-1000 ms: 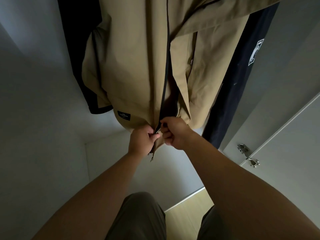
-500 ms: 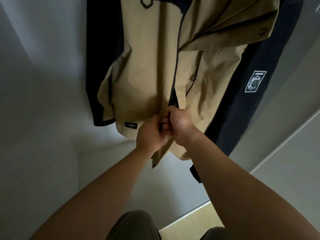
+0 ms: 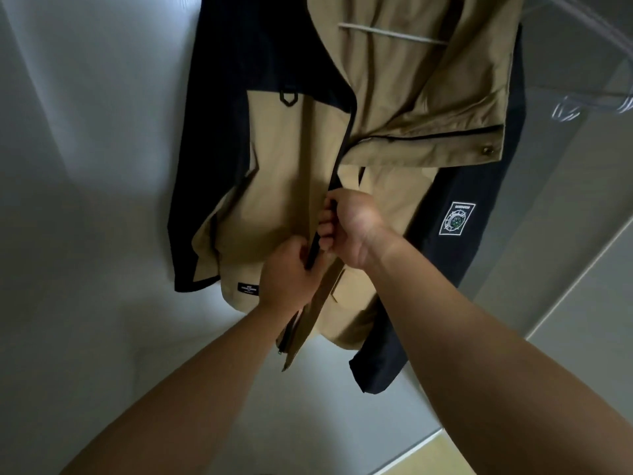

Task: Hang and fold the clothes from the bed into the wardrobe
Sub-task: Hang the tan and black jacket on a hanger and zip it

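We look into a wardrobe with pale grey-white walls, dim in the corners and lit brighter low on the left. On the right a flat grey door panel slants away. A narrow strip of light wooden floor shows at the bottom edge.

The tan cotton jacket with navy sleeves and shoulders hangs inside the wardrobe, against the back wall, on a pale hanger bar. Its long axis runs from the collar at the top of the view to the hem in the lower middle, leaning slightly to the left as it comes down. The open front faces us, and the hem points down toward our arms. A white-bordered square patch sits on the navy sleeve on the right. A small dark label lies near the hem on the left, and a brass snap sits on the folded flap.

Our left hand is curled round the dark zip edge low on the front. Our right hand, just above and beside it, is clenched on the opposite front edge. Whether it holds the zip pull we cannot tell, as the fingers hide it. Blurred shapes at the upper right may be clear hangers.
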A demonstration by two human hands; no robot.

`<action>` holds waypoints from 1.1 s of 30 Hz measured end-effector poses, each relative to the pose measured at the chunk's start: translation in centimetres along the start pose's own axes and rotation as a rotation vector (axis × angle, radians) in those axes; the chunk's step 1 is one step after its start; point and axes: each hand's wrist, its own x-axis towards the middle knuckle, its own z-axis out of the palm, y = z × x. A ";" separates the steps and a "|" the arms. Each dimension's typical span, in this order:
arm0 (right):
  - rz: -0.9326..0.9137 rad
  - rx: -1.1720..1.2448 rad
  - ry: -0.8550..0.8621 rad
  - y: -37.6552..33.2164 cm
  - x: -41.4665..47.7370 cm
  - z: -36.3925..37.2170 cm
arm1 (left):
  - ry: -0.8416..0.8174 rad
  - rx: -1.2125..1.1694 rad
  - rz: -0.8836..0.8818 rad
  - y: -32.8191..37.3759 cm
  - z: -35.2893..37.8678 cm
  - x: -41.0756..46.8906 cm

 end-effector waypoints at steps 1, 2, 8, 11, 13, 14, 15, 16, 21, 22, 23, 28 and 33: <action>0.002 0.004 0.000 0.0 -0.1 0.0 | 0.058 -0.023 0.052 0.9 -0.4 1.2; 0.001 0.009 0.000 -0.1 -0.1 0.1 | 0.088 -0.013 0.102 1.5 -0.8 2.3; -0.012 0.074 0.024 -3.8 -0.8 1.0 | 0.057 0.041 0.148 1.8 -1.3 4.1; -0.070 0.157 0.027 -7.5 -1.2 1.7 | 0.021 -0.007 0.088 2.0 -1.9 4.6; -0.078 0.173 0.032 -8.4 -1.7 2.0 | 0.000 0.052 0.068 3.0 -2.3 5.6; -0.075 0.167 0.032 -8.3 -1.9 2.0 | 0.011 0.076 0.070 3.9 -2.6 6.3; -0.062 0.164 0.022 -8.1 -2.1 2.0 | 0.053 0.085 0.083 4.9 -2.9 7.2; -0.041 0.162 0.007 -8.0 -2.2 2.0 | 0.114 0.093 0.100 6.0 -3.5 8.3; 0.090 0.271 -0.061 -9.5 -2.9 2.0 | 0.026 -0.126 0.181 8.1 -5.1 11.8; 0.113 0.323 -0.062 -10.1 -2.9 1.9 | 0.021 0.003 0.191 8.3 -4.8 11.7; 0.127 0.360 -0.072 -10.6 -2.9 1.9 | 0.004 0.081 0.184 8.5 -4.3 11.4; 0.091 0.442 -0.109 -14.4 -3.3 2.5 | 0.109 0.247 0.211 8.6 -4.2 10.7; 0.062 0.367 -0.165 -15.3 -4.2 2.9 | 0.086 0.248 0.208 8.2 -5.2 11.4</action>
